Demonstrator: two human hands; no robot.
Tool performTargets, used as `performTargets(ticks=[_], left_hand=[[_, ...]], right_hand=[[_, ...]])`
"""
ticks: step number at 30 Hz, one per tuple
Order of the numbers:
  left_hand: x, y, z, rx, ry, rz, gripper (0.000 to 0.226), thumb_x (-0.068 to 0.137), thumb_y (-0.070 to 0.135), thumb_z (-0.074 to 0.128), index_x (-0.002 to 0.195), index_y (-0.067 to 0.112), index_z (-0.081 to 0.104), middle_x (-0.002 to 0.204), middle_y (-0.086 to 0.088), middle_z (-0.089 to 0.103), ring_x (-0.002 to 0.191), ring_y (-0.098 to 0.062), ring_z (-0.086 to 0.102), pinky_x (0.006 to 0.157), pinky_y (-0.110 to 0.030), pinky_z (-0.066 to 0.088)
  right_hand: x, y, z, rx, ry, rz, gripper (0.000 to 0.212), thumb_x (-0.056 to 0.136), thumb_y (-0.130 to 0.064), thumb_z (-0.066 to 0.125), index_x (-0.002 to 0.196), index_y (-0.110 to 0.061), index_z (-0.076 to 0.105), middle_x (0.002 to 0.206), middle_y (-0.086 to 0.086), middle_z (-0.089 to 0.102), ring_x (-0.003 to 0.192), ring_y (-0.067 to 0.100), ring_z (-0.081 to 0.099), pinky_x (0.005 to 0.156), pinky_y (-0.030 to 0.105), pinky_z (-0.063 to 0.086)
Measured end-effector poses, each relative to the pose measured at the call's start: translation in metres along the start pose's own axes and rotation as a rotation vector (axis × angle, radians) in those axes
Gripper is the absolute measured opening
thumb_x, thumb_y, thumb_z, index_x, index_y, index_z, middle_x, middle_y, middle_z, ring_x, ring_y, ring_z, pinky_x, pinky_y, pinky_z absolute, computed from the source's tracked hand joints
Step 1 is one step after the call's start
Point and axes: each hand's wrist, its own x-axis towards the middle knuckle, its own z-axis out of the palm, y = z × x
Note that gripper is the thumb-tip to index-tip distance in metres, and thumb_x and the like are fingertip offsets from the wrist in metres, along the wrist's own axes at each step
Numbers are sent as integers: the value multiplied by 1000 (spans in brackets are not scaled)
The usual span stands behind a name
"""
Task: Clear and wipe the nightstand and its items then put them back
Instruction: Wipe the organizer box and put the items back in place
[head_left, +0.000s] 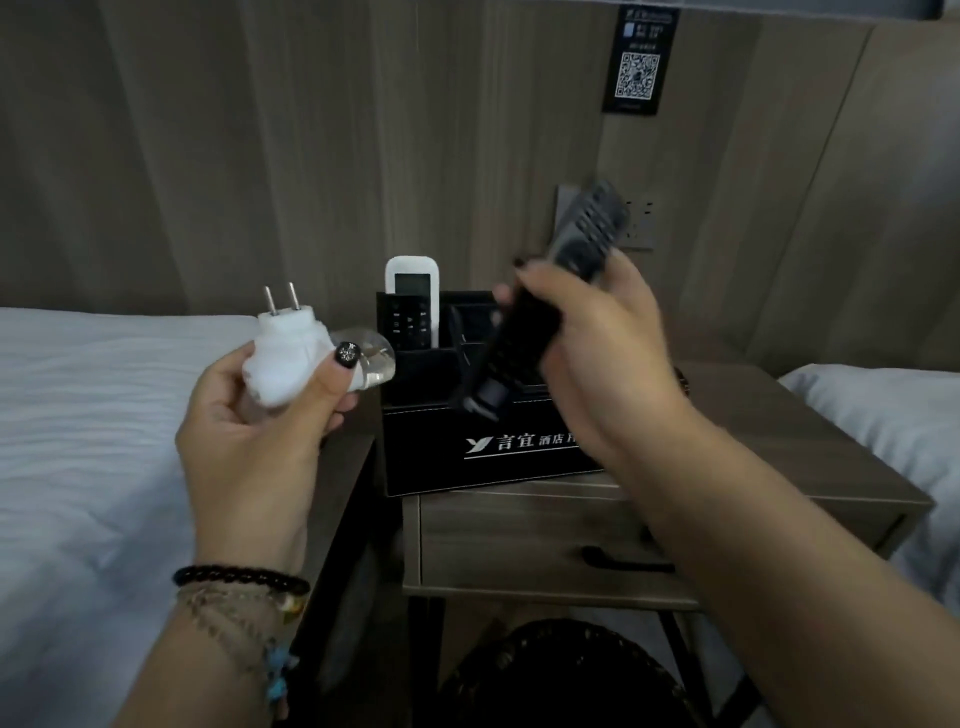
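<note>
Head view: the left hand (260, 410) has its grip clamped on a white plug-in device (285, 353), its 2 prongs pointing up, held above the bed edge (78, 415). The right hand (597, 343) has its grip clamped on a black remote (519, 348), tilted over the black organizer box (467, 457). A white remote (412, 291) stands upright in the box's left compartment. The box sits on the nightstand bench (779, 441).

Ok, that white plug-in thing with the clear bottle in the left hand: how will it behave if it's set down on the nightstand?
The plug-in device probably tips or rolls: rounded body, bulbous clear bottle. It looks light, since the left hand holds it by fingertips. The prongs stick out, so lay it sideways.
</note>
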Motion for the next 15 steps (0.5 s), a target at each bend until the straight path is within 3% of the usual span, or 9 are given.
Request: performTargets(ticks=[2,6,12,15], left_hand=[[4,2,-6,-5,40,2,73,55,38,81,120,11,61,99,-4,73,78,-13,70,70,-20,55],[14,4,-14,-58,80,-9,69,58,33,81,120,10,60,95,0,74,81,-14,70,71,-21,55],[24,-1,-16,-87,71,-31,55,74,19,78,123,11,56,99,-1,72,74,-9,68,71,-22,53],[26,-5,-14,-127,62,-62,51,79,16,76,125,9,55,98,-1,71,68,-7,65,69,-21,51]], right_hand=[[18,8,33,-171,0,-95,35,76,-9,69,105,-12,49,94,12,61,89,29,63,83,41,54],[39,40,56,-333,-25,-136,28,86,-6,64,103,-11,42,88,1,50,79,12,54,67,23,52],[55,57,40,-328,52,-9,25,78,-9,65,91,-17,46,90,9,57,83,26,62,78,47,57],[48,66,37,-474,-29,-21,34,79,-4,67,105,-14,48,101,9,63,94,23,65,84,39,57]])
